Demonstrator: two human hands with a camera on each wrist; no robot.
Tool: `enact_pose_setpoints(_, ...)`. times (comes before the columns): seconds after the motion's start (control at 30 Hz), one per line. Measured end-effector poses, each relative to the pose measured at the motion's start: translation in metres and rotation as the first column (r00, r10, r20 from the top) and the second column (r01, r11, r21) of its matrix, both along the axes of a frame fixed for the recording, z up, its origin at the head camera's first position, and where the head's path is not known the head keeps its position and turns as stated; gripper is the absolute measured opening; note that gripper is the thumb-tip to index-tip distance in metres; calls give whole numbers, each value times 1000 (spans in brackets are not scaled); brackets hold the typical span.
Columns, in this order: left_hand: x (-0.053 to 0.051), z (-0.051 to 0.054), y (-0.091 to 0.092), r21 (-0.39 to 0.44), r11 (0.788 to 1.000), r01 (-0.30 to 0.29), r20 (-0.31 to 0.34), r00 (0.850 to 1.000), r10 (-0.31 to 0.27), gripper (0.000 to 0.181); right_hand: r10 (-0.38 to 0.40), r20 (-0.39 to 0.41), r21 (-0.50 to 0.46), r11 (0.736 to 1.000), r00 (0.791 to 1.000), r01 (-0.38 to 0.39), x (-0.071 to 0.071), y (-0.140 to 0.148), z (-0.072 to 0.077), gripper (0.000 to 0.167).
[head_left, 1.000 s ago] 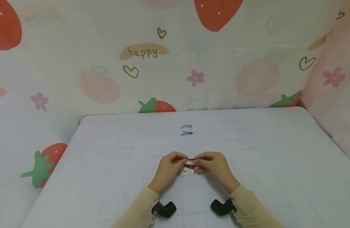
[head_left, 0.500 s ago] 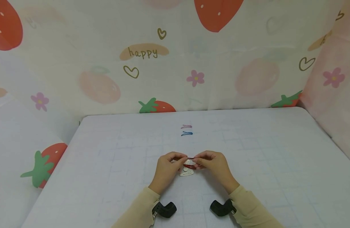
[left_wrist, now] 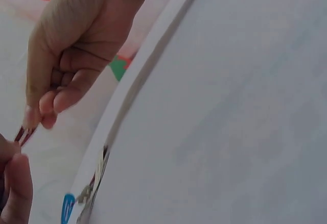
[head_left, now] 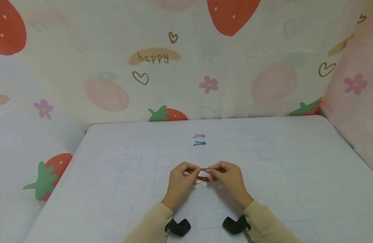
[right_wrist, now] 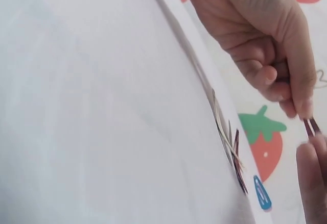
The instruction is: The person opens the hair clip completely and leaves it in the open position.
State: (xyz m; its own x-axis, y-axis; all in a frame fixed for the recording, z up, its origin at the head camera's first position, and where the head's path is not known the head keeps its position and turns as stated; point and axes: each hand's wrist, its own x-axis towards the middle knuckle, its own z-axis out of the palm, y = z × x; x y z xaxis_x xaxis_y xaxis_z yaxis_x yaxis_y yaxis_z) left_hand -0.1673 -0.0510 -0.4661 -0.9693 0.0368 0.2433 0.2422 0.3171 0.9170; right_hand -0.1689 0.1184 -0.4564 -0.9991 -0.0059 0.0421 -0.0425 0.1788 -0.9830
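Observation:
A dark red snap hair clip [head_left: 203, 169] is held just above the table between both hands. My left hand [head_left: 178, 184] pinches its left end with thumb and forefinger, while my right hand [head_left: 230, 180] pinches the right end. In the right wrist view two narrow arms of the clip [right_wrist: 311, 127] show between the fingertips; the rest is covered. Below the hands lies another dark red hair clip [head_left: 203, 179], with white hair clips [head_left: 200, 185] around it, partly hidden by the fingers.
Farther back on the white table [head_left: 280, 168] a blue hair clip [head_left: 200, 143] lies in front of a pink hair clip [head_left: 199, 136]. A strawberry-print cloth [head_left: 229, 60] hangs behind the table. A black wrist camera [head_left: 178, 227] sits on each sleeve.
Both hands stay at the held clip, with only slight shifts. The whole head view has moved down a little.

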Motion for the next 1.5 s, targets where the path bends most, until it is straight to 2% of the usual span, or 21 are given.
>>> enact_pose_setpoints(0.17,3,1,2,-10,1000,-8,-52,999,7,8,5,-55,0,1000,998,-5,1,0,-1,8)
enact_pose_setpoints(0.57,2,2,3,49,999,-11,-7,1000,12,4,-6,-49,15,1000,999,7,1,1,-1,8)
enact_pose_setpoints(0.93,2,3,2,29,999,18,10,1000,-18,10,-14,-39,21,1000,999,15,0,2,-2,10)
enact_pose_setpoints(1.13,1,2,2,25,1000,4,-9,1000,-4,15,-16,-30,19,1000,999,17,0,2,-2,10)
enact_pose_setpoints(1.27,1,0,2,42,999,9,-6,1000,-9,17,-8,-37,12,1000,999,9,0,1,-1,11)
enact_pose_setpoints(1.5,1,1,1,23,999,23,-17,1000,-23,21,-4,-20,6,1000,1000,4,-1,1,-1,10)
